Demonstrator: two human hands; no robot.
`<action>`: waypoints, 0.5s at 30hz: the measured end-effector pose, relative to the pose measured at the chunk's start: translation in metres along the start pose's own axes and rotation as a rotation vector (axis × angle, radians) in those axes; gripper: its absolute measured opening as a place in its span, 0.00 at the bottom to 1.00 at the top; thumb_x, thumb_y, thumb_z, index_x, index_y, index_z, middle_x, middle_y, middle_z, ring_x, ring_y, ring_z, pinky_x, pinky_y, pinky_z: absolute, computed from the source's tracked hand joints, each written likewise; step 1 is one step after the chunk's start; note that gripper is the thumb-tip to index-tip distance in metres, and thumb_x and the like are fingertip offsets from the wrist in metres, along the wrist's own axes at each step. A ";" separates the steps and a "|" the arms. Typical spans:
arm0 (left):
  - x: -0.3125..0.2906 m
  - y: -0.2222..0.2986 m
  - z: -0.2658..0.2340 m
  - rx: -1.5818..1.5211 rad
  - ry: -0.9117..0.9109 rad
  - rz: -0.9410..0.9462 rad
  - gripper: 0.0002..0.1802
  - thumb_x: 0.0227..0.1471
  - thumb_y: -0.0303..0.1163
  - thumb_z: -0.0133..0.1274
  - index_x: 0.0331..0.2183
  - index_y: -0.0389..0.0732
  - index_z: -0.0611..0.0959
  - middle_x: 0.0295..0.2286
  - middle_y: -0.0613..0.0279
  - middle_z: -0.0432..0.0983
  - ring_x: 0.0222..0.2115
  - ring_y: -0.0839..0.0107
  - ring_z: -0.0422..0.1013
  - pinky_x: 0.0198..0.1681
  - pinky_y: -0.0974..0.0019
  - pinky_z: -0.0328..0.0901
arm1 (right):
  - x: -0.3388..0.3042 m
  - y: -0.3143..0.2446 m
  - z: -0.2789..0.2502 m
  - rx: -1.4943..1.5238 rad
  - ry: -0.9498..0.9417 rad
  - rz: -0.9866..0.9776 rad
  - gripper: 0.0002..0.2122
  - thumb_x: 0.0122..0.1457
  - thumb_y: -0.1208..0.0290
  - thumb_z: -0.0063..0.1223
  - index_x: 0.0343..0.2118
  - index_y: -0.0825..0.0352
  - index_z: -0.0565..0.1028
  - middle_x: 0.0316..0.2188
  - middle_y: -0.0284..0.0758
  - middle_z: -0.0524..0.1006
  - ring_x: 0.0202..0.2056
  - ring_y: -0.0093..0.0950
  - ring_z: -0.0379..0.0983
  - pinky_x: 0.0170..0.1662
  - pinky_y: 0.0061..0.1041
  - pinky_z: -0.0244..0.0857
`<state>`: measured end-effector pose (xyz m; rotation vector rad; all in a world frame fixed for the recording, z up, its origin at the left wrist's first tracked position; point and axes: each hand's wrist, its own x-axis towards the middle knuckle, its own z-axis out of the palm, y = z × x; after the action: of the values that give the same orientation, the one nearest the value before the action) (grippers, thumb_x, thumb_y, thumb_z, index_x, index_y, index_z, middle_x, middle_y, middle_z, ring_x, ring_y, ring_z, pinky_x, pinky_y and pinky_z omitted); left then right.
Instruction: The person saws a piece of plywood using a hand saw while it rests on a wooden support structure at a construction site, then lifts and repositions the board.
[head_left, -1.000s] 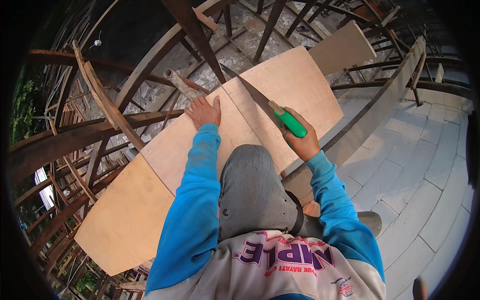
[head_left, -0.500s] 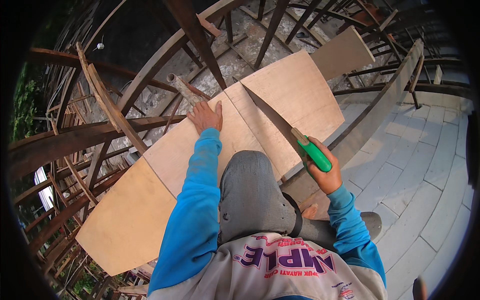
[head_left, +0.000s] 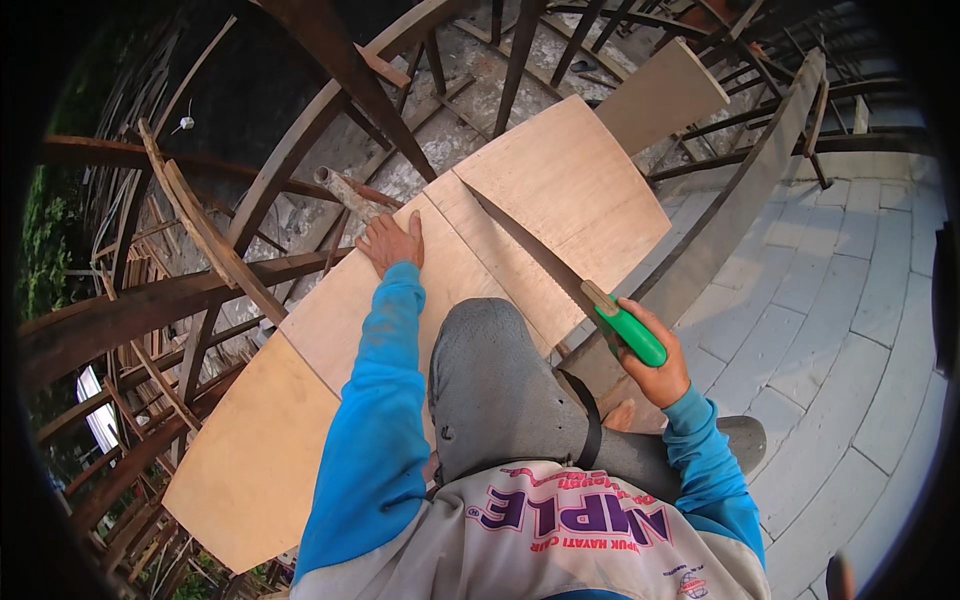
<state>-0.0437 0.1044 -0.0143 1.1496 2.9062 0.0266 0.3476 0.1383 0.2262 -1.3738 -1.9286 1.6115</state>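
Note:
A hand saw (head_left: 530,243) with a green handle lies across a pale plywood sheet (head_left: 590,185). Its handle is in my right hand (head_left: 660,362), closed around it beyond the near edge of the sheet. The blade slants away to the left, its tip close to the sheet's far edge. A straight line runs across the plywood just left of the blade. My left hand (head_left: 390,243) lies spread on the sheet at its far edge, left of that line. My bent knee (head_left: 490,360) in grey trousers is against the sheet's near side.
A yellower plywood panel (head_left: 255,450) adjoins at lower left. Another board (head_left: 665,97) sticks out beyond the far right end. Curved timber beams (head_left: 740,215) and frames surround me, with gaps to the ground below. Grey planking (head_left: 820,310) lies to the right. A pipe-like piece (head_left: 350,192) stands near my left hand.
My right hand has drawn the saw back toward me, so its tip no longer juts past the far edge. My left hand stays on the plywood; the whole view has shifted slightly.

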 end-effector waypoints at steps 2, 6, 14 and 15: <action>0.003 0.005 -0.001 -0.015 0.003 0.006 0.32 0.61 0.60 0.41 0.44 0.38 0.75 0.44 0.51 0.70 0.52 0.54 0.63 0.63 0.39 0.44 | 0.000 -0.003 -0.006 -0.038 0.032 0.003 0.29 0.50 0.80 0.53 0.60 0.64 0.70 0.52 0.39 0.76 0.51 0.28 0.73 0.54 0.26 0.65; -0.003 0.016 -0.010 0.001 -0.138 0.008 0.34 0.61 0.61 0.40 0.45 0.37 0.75 0.46 0.51 0.69 0.53 0.54 0.63 0.62 0.38 0.45 | 0.056 -0.041 -0.043 -0.003 -0.069 0.078 0.28 0.52 0.77 0.56 0.60 0.65 0.70 0.50 0.41 0.77 0.50 0.29 0.74 0.53 0.27 0.66; -0.005 0.007 -0.007 -0.011 -0.032 0.027 0.33 0.62 0.60 0.37 0.52 0.43 0.75 0.46 0.50 0.71 0.53 0.53 0.64 0.58 0.39 0.48 | -0.005 -0.010 -0.012 -0.003 0.047 -0.015 0.28 0.57 0.63 0.64 0.59 0.69 0.70 0.48 0.42 0.79 0.49 0.30 0.74 0.53 0.30 0.67; -0.002 0.009 -0.010 -0.011 -0.024 0.048 0.32 0.62 0.60 0.38 0.52 0.45 0.76 0.46 0.50 0.71 0.52 0.53 0.64 0.58 0.39 0.48 | -0.007 0.001 -0.007 0.004 0.049 -0.022 0.28 0.57 0.63 0.64 0.59 0.69 0.70 0.48 0.42 0.79 0.49 0.30 0.74 0.53 0.30 0.67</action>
<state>-0.0364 0.1098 -0.0043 1.2093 2.8533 0.0289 0.3564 0.1367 0.2302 -1.3721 -1.9055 1.5562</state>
